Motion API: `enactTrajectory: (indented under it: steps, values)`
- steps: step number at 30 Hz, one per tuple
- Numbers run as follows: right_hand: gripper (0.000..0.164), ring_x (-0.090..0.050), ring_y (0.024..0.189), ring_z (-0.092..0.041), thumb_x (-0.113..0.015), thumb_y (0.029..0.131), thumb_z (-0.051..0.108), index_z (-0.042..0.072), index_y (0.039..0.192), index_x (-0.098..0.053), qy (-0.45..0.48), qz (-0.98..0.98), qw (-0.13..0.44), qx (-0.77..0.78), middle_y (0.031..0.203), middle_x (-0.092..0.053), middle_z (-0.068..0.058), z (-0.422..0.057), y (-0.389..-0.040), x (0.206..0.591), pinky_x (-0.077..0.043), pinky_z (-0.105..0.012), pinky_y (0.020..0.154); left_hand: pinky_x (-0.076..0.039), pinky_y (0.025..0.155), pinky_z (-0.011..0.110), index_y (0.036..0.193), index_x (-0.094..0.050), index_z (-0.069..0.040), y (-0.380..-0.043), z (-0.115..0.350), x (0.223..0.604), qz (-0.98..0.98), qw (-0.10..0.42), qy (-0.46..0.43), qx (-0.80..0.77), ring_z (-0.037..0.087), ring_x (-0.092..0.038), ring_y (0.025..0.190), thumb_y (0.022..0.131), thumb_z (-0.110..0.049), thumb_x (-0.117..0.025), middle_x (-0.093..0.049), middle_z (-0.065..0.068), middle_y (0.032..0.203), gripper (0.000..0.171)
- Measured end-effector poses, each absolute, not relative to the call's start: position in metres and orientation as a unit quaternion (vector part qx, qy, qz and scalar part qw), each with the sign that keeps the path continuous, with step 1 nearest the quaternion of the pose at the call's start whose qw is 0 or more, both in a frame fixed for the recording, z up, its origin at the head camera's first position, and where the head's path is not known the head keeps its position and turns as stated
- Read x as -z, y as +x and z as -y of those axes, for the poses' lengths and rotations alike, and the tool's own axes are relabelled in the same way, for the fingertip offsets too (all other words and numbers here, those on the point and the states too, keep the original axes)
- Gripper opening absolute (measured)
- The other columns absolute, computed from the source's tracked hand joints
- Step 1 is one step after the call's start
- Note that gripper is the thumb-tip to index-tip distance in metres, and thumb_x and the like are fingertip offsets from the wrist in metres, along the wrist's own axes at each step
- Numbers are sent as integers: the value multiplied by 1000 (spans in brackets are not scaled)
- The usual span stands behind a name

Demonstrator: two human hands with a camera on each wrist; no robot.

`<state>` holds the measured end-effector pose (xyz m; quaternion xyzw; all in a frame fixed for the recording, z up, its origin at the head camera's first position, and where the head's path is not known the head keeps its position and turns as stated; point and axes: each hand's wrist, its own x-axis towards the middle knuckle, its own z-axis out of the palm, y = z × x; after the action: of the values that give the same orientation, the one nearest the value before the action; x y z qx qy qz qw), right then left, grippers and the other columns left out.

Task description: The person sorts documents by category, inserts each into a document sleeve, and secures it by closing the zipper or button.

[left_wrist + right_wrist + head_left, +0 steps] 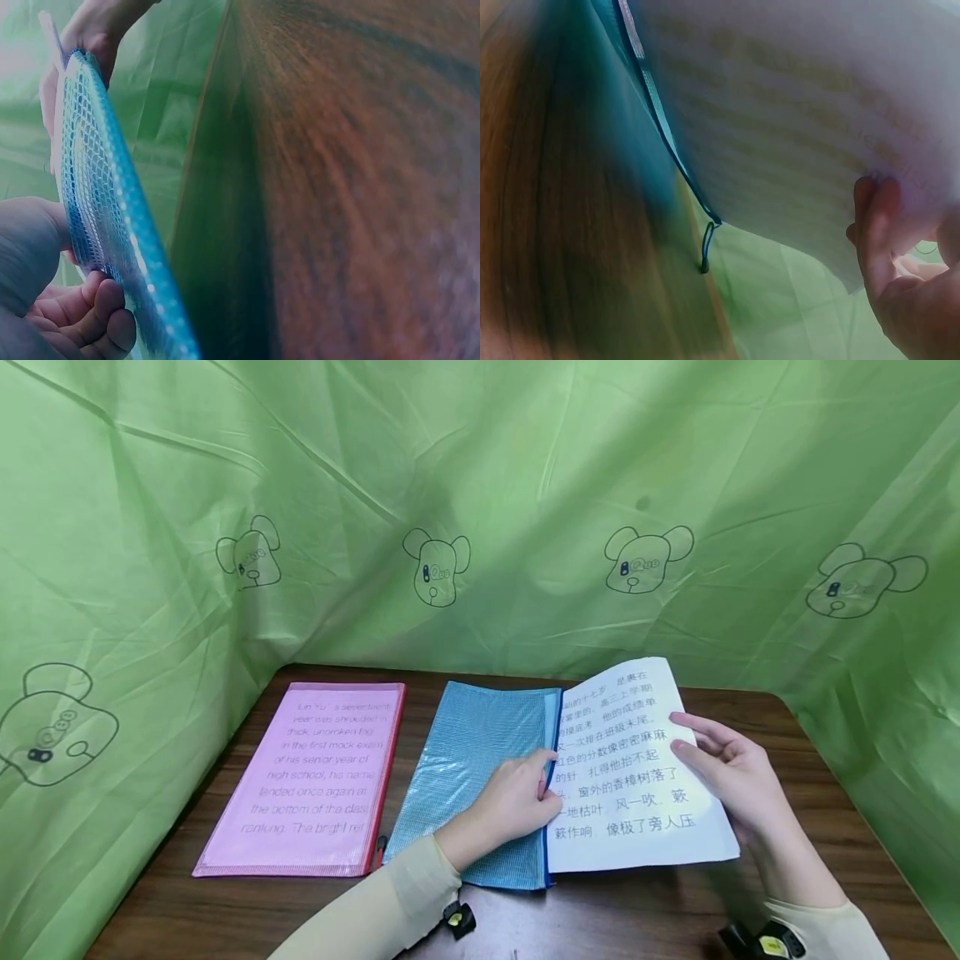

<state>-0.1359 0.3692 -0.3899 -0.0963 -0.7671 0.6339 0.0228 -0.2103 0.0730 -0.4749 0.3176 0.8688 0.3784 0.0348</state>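
A blue mesh zipper pouch (442,752) is in front of me, its zipper side facing right. My left hand (517,797) grips that side, fingers curled at the opening; the left wrist view shows the mesh (94,172) between thumb and fingers. A white sheet of paper (618,793) printed with Chinese characters sticks out of the opening to the right, its left edge hidden at the zipper. My right hand (738,785) pinches the sheet's right edge between thumb and fingers. In the right wrist view a dark zipper pull (706,247) hangs from the pouch's corner.
A pink pouch (300,768) with a red edge, holding a sheet of printed English text, lies to the left on the brown wooden table (615,914). Green cloth (517,452) with bear-head drawings surrounds the table's back and sides.
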Motion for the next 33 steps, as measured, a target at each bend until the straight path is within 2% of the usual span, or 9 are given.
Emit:
enactTrajectory:
  steps: [7, 12, 14, 18, 21, 26, 33]
  values:
    - [54, -82, 81, -27, -74, 107, 28, 13, 157, -59, -101, 812, 42, -574, 115, -78, 12, -365, -131, 385, -65, -48, 61, -34, 49, 22, 147, -61, -1, -211, -73, 476, -866, 27, 321, -383, 4, -44, 52, 86, -11, -72, -49, -10, 62, 63]
    - [55, -82, 82, -27, -73, 108, 27, 11, 158, -58, -97, 814, 51, -571, 119, -77, 10, -355, -131, 390, -65, -49, 62, -35, 51, 22, 147, -61, -1, -211, -73, 476, -864, 24, 318, -389, 4, -44, 54, 86, -10, -70, -50, -10, 64, 63]
    - [55, -82, 84, -26, -72, 108, 28, 10, 158, -58, -95, 815, 52, -569, 123, -76, 5, -350, -132, 395, -66, -47, 64, -35, 51, 22, 148, -61, 0, -211, -73, 475, -863, 24, 313, -395, 4, -44, 54, 86, -10, -70, -50, -10, 64, 63]
    - [53, -82, 86, -25, -72, 108, 27, 9, 156, -59, -83, 821, 50, -563, 133, -73, -17, -339, -135, 406, -66, -43, 68, -37, 53, 22, 148, -62, 1, -210, -73, 475, -861, 10, 307, -406, 4, -45, 56, 86, -9, -70, -50, -10, 66, 63]
    - [52, -81, 86, -25, -72, 108, 25, 8, 155, -59, -79, 823, 46, -560, 136, -69, -28, -330, -138, 416, -66, -41, 68, -37, 53, 22, 146, -63, 1, -210, -72, 475, -857, -4, 306, -415, 4, -44, 56, 86, -8, -71, -50, -10, 66, 61]
    - [51, -81, 86, -24, -71, 108, 24, 8, 155, -59, -85, 819, 43, -567, 134, -70, -27, -318, -143, 431, -66, -39, 70, -38, 54, 22, 144, -65, 0, -210, -71, 475, -852, -22, 303, -425, 4, -44, 56, 86, -8, -71, -50, -10, 66, 59]
    - [46, -79, 77, -25, -70, 108, 23, 11, 152, -62, -99, 823, 52, -557, 130, -70, -26, -303, -149, 452, -63, -36, 61, -40, 57, 21, 144, -65, 0, -208, -72, 472, -858, -17, 298, -418, 3, -45, 59, 88, -9, -71, -50, -11, 67, 58]
